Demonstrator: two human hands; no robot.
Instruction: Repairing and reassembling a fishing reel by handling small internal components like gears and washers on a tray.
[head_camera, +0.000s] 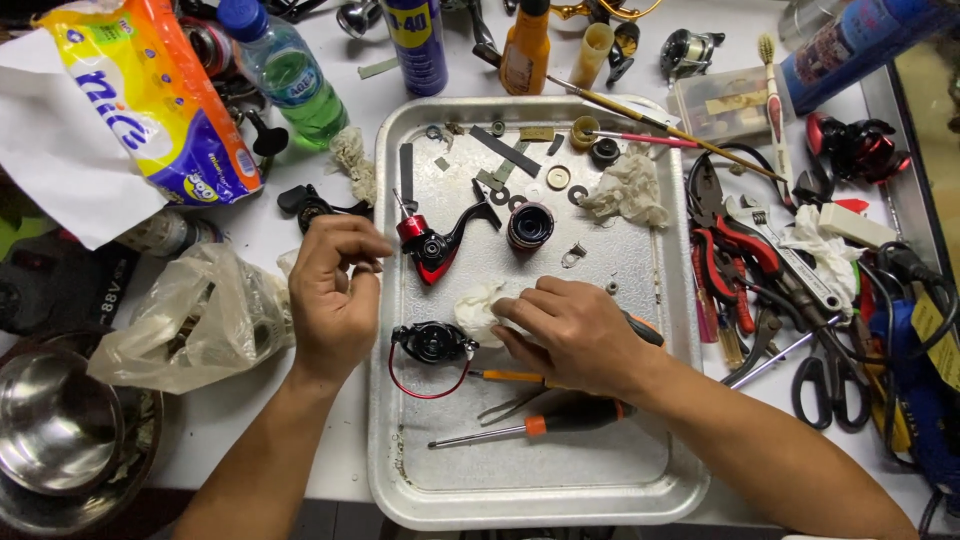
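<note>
The metal tray (385, 300) held reel parts (437, 245) and screwdrivers (530, 425). The right hand (575, 335) pressed a tissue (478, 308); the left hand (335, 295), loosely curled, rested at the tray's left rim, holding nothing visible.

At the back left of the counter (300, 240) lies a soft plastic pack of tissue rolls (150, 95), orange and yellow with a purple and white end, resting on white paper. Just right of it stands a clear plastic bottle (290, 75) with a blue cap and a green and white label, then a blue spray can (415, 45) with a yellow label and an orange bottle (525, 50). A blue can with a red band (855, 40) lies tilted at the back right, and a yellow label (935, 335) sits on the blue tool at the right edge.
</note>
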